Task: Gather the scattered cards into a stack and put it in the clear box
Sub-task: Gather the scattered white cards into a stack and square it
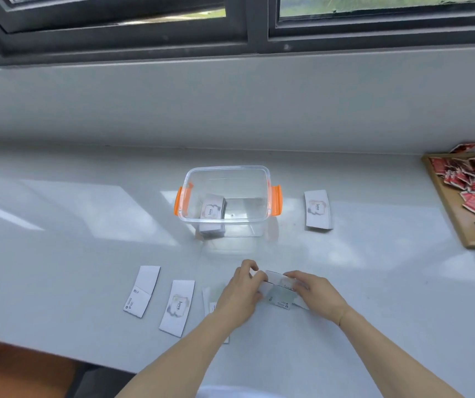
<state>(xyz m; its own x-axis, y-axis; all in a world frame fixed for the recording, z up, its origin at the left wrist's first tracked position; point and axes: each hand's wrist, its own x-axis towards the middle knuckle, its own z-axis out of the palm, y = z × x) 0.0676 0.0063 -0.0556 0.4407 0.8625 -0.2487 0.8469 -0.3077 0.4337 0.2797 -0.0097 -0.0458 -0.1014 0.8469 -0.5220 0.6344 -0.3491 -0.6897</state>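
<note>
A clear box with orange clips stands mid-counter; a small stack of white "love" cards leans inside it at the left. Near the front, my left hand and my right hand together pinch a few white cards from both ends, just above the counter. Loose cards lie flat: one blank side up at the left, one "love" card beside it, one partly hidden under my left forearm, and one to the right of the box.
A wooden tray holding several red packets sits at the far right edge of the white counter. A grey wall and a window frame rise behind. The counter's front edge runs along the lower left, with an orange seat below it.
</note>
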